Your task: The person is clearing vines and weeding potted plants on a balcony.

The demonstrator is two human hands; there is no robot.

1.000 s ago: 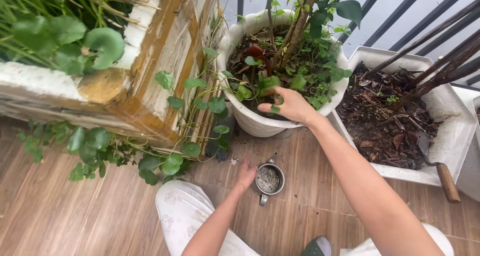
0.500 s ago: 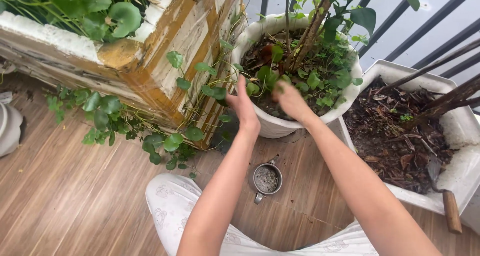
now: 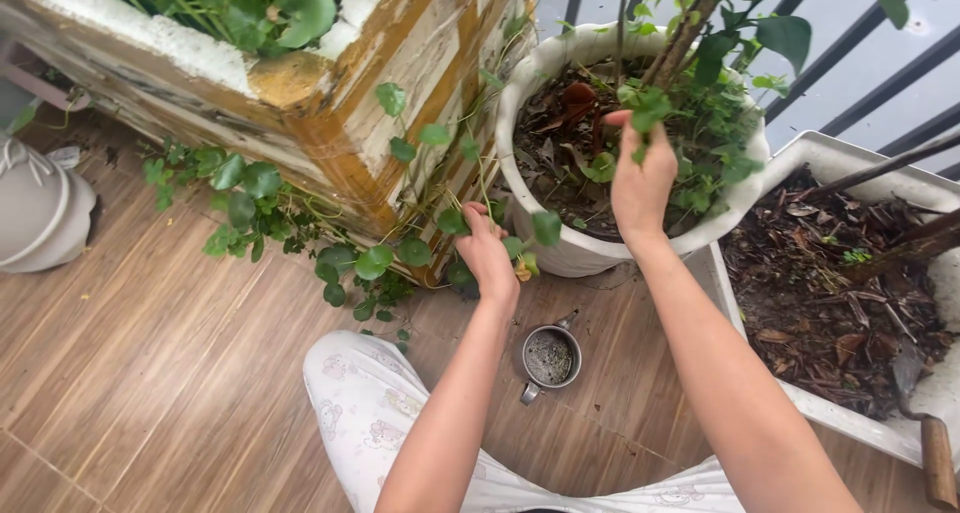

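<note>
The floor [image 3: 150,373] is made of brown wooden planks. At the top right, dark railing bars [image 3: 850,63] stand behind the pots.

The right hand [image 3: 640,178] reaches over the rim of a round white pot [image 3: 560,243]. Its fingers are curled in among the small green plants [image 3: 650,108] that grow in the dark soil. I cannot tell if they pinch a leaf.

The left hand [image 3: 487,253] is lower, just beside the pot's outer wall. Its fingers are bent together around thin vine stems [image 3: 470,188] with round green leaves. The vines hang from an old wooden planter box [image 3: 390,93] with peeling white and yellow paint.

A small metal cup [image 3: 549,358] with a handle sits on the floor between the arms, below the left hand.

On the right is a white rectangular planter [image 3: 850,153] full of dark bark and dry leaves. A tool with a wooden handle [image 3: 935,458] rests at its corner. A pale grey pot [image 3: 40,213] sits at the far left.
</note>
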